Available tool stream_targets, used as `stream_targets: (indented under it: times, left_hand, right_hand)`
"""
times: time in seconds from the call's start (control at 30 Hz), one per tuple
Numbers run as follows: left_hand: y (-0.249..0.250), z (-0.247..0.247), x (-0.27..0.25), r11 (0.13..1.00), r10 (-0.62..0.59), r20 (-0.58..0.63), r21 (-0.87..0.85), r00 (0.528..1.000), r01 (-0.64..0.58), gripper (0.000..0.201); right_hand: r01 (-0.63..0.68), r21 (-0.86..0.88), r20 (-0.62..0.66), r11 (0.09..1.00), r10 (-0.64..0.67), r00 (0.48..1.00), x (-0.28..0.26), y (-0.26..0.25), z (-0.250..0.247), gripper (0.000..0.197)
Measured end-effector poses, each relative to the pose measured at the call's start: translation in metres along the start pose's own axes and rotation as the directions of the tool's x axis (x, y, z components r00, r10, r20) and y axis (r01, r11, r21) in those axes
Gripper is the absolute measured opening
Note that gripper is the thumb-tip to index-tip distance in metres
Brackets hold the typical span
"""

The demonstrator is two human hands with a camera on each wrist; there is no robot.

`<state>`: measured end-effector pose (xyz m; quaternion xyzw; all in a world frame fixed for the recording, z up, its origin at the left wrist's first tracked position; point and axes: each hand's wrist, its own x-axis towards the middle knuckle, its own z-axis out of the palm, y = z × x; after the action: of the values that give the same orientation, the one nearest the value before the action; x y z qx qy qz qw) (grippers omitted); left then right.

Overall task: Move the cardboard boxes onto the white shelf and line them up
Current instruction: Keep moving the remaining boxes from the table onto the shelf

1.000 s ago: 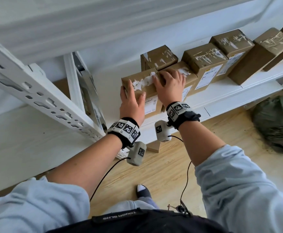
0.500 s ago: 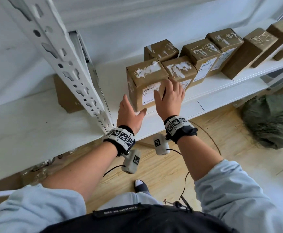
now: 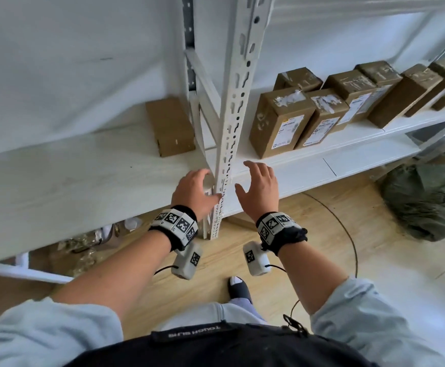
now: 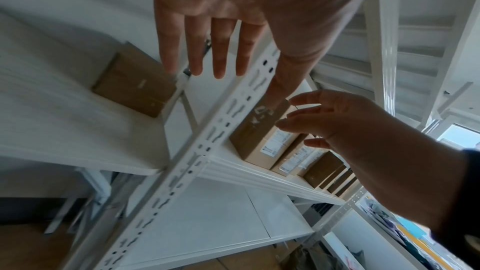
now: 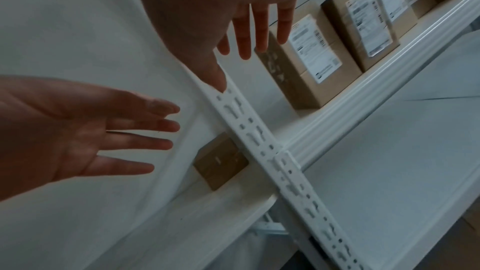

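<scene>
Both hands empty. Left hand (image 3: 193, 192) and right hand (image 3: 259, 188) hang in front of the shelf edge, fingers (image 4: 194, 48) straight and spread, holding nothing. The slotted upright (image 3: 236, 102) runs between them: left hand just beside it on its left, right hand near it on its right.

Row of cardboard boxes (image 3: 348, 94) sits on the white shelf (image 3: 361, 133), beyond my right fingers and off to the right. They stand upright, side by side, touching or nearly so, labels facing out at the front edge so they can be read. Nearest box (image 3: 279, 120) is the end of the row, just past my right fingertips, not touched. One more box (image 3: 296, 79) stands behind the front row, out of line.

Lone box (image 3: 169, 127) lies past my left fingers, on the white surface (image 3: 57, 181) left of the upright, tight against the frame. It's on the other side of the post from the row, so my guess is it's the next one to move.

Read on the pose: hands open and apart, sized for a two-sided grab on a box. Next move probably needs the left hand round the post's left side to the lone box, then lifting it clear of the upright before setting it at the row's near end.

Risk: post is in the carry path, easy to clip a corner.
</scene>
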<state>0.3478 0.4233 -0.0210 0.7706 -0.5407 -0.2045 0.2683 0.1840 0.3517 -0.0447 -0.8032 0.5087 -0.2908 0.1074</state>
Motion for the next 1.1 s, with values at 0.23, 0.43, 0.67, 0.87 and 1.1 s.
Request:
stream_targets:
  times: [0.23, 0.43, 0.67, 0.87, 1.1]
  left_hand:
    - [-0.057, -0.049, -0.006, 0.993, -0.113, -0.059, -0.036, 0.992, 0.111, 0.086]
    - [-0.093, -0.073, 0.033, 0.981, -0.182, -0.075, -0.080, 0.980, 0.176, 0.098]
    - [-0.142, -0.068, 0.128, 0.959, -0.265, 0.011, -0.102, 0.964, 0.264, 0.113]
    - [-0.173, -0.048, 0.205, 0.925, -0.346, 0.159, -0.110, 0.925, 0.365, 0.127]
    - [-0.185, -0.030, 0.252, 0.936, -0.279, 0.230, -0.152, 0.933, 0.317, 0.125]
  right_hand:
    - [0.096, 0.030, 0.041, 0.995, -0.097, 0.994, 0.003, -0.075, 0.031, 0.056]
    - [0.125, 0.062, 0.052, 0.990, -0.128, 0.990, 0.061, -0.107, 0.069, 0.063]
    - [-0.051, 0.081, 0.190, 0.995, 0.035, 0.981, 0.145, -0.104, 0.149, 0.084]
    - [-0.301, 0.000, 0.262, 0.954, 0.290, 0.920, 0.187, -0.084, 0.207, 0.096]
    - [-0.415, 0.065, 0.339, 0.907, 0.371, 0.864, 0.194, -0.072, 0.240, 0.103]
